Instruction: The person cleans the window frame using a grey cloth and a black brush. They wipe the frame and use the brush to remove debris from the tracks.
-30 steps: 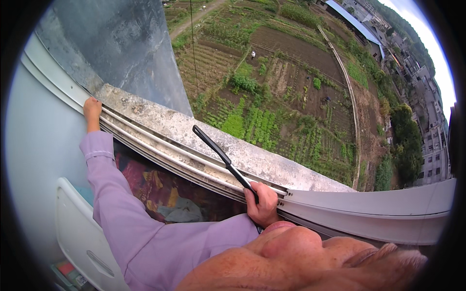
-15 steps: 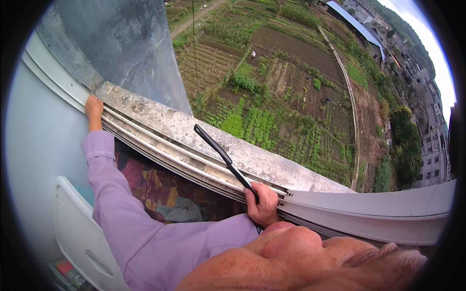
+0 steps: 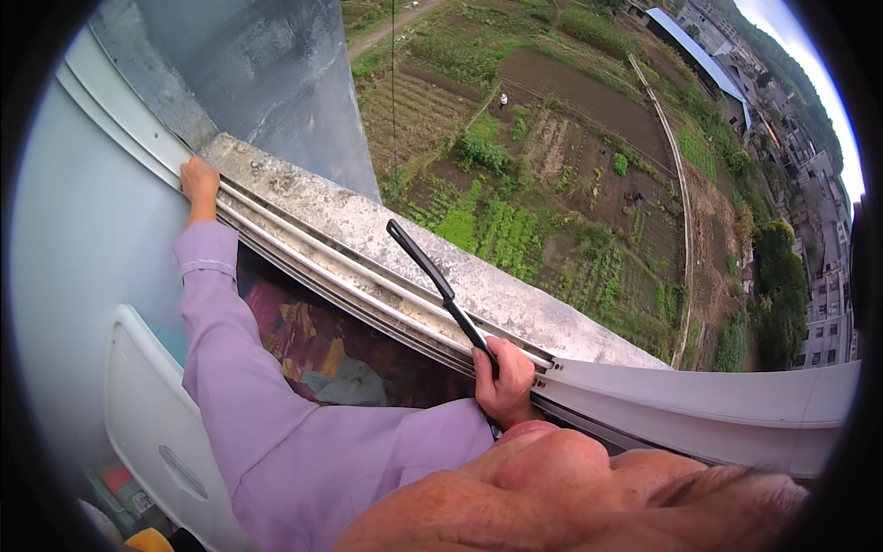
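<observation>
With my arm stretched out, my left hand (image 3: 200, 179) is closed on the edge of the white window frame (image 3: 138, 129), at the far left end of the sliding track. My right hand (image 3: 506, 382) grips a slim black stick-like tool (image 3: 448, 296) with a narrow angled end and a pale stripe along its shaft. The tool slants up to the left over the window track (image 3: 359, 294), its free end above the sill. No bristles or blade can be made out on it.
Outside the track runs a rough stained concrete sill (image 3: 303, 198), beside a grey wall (image 3: 267, 83). Garden plots (image 3: 552, 184) lie far below. A white plastic chair back (image 3: 166, 432) stands at lower left, near dark patterned cloth (image 3: 303, 345).
The whole view has shifted slightly, so window and hands sit a little further right. Both hands keep their holds. A yellow item has come into view at the lower left.
</observation>
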Motion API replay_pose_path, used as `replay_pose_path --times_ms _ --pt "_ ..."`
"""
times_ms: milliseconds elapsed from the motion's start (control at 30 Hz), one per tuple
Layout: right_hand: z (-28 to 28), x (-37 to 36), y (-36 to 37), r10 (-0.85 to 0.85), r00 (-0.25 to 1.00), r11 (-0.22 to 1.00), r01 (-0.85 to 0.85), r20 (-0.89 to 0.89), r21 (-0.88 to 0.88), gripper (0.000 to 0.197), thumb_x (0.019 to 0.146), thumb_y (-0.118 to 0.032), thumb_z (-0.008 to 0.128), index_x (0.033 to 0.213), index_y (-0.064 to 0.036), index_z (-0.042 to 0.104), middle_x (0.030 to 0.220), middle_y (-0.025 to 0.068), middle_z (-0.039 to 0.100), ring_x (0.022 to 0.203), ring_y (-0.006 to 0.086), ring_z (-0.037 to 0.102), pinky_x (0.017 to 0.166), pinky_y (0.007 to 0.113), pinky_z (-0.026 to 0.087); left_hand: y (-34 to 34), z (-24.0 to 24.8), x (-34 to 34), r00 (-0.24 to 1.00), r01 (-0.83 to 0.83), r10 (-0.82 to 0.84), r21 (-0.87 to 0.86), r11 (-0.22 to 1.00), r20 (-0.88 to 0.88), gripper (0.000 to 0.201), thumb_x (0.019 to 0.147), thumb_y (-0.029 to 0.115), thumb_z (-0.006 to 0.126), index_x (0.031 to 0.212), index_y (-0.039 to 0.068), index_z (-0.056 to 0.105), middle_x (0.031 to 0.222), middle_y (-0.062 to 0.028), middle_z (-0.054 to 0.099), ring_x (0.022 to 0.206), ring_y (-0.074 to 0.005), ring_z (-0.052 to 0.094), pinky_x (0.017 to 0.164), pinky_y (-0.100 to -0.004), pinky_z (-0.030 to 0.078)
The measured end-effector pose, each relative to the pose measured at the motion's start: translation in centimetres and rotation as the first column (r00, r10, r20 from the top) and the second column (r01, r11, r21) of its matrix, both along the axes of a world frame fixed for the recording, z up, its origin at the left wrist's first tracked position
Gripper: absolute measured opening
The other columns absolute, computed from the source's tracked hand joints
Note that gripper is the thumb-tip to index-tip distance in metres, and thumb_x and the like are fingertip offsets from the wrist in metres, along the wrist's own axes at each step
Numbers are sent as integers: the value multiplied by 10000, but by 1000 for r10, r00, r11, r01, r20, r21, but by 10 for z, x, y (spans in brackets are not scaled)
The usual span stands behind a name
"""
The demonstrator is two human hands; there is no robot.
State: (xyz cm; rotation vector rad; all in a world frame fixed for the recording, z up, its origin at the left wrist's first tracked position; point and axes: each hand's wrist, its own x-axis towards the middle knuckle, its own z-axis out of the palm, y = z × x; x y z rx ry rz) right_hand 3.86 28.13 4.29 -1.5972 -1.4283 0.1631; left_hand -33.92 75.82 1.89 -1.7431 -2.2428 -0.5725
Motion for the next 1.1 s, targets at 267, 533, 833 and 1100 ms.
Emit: replay_pose_path --times_ms 267,533,833,1100 --pt "-12 -4 -8 -31 999 999 32 16 -27 157 817 4 651 951 40 577 710 168 551 579 337 539 522 399 407 -14 1 31 992 44 -84 379 924 92 207 768 28 618 966 -16 573 934 -230 588 884 -387 613 775 -423 517" --pt "-8 -3 -6 -20 999 999 21 35 -43 170 817 4 653 960 47 572 729 171 562 593 341 545 535 400 414 -27 1 33 793 447 -552 370 814 258 78 818 122 612 865 84 662 834 -82 624 726 -277 612 688 -378 499" --pt "-8 -5 -6 -30 999 999 31 26 -40 164 816 12 648 960 48 578 740 176 573 609 344 560 553 398 431 -12 -11 -6 854 -247 -5 415 876 519 234 840 165 512 980 123 695 1071 -203 600 1012 -363 544 911 -419 423" --pt "-5 -1 -6 -7 1000 998 9 29 -65 176 822 8 647 983 45 589 749 181 581 613 340 565 553 397 431 -21 13 21 950 -190 202 -73 979 238 438 821 349 583 1205 147 646 1382 -158 450 1277 -350 373 1065 -445 303"
